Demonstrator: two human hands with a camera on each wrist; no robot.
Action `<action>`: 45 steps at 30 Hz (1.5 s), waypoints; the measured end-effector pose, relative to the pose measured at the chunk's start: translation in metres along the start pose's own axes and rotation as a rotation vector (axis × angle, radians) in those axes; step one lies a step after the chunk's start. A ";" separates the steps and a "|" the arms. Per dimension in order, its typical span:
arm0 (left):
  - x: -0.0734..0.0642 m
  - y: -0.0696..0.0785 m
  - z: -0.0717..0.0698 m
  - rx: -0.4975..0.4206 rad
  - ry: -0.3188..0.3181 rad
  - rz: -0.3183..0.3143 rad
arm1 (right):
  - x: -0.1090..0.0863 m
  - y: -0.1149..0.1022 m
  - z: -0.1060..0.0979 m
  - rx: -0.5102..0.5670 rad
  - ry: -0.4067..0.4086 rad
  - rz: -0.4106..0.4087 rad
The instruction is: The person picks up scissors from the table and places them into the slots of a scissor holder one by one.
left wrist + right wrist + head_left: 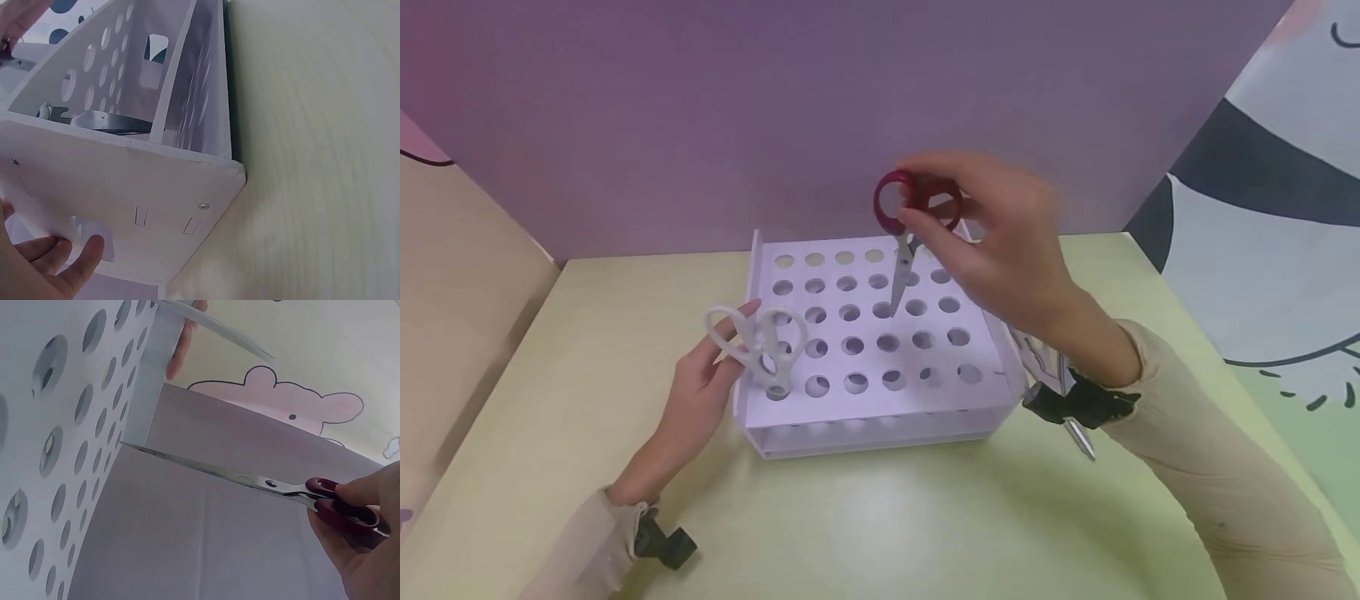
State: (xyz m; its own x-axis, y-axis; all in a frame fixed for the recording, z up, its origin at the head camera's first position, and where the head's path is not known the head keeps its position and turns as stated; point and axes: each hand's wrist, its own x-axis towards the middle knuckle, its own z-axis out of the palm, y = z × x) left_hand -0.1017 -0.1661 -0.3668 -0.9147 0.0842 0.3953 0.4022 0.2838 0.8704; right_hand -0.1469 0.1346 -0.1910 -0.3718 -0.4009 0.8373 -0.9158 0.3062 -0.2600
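Note:
My right hand (1000, 233) pinches a pair of scissors with dark red handles (340, 515) above a white rack (910, 400) full of round holes. The blades point down, slightly parted, with the tips over the rack's middle in the head view. A pair of white-handled scissors (767, 354) stands in the front left hole; its metal blades (115, 120) show inside the rack in the left wrist view. At the rack's left side panel (119, 181), my left hand (696, 392) rests with its fingers (87, 259) against the outside, near a cutout.
To the right of the rack, several metal tools (1081, 437) lie on the pale yellow table (865, 517), partly hidden by the right arm. A purple-grey panel (700, 125) rises behind the table. Cartoon drawings cover the wall (1262, 275) at the right.

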 end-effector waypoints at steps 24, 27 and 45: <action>0.003 -0.007 0.004 -0.055 -0.013 0.018 | 0.038 0.013 0.065 0.168 -0.192 0.192; 0.004 -0.008 0.006 -0.036 -0.011 0.014 | 0.040 0.016 0.074 0.123 -0.220 0.176; 0.003 -0.007 -0.001 0.059 -0.009 -0.014 | 0.030 0.026 0.125 0.138 -0.418 0.240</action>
State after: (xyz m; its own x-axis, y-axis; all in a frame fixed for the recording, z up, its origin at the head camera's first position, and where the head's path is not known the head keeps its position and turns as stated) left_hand -0.1070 -0.1688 -0.3716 -0.9207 0.0886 0.3800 0.3865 0.3407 0.8571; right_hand -0.2009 0.0227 -0.2328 -0.5781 -0.6531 0.4891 -0.7978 0.3267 -0.5067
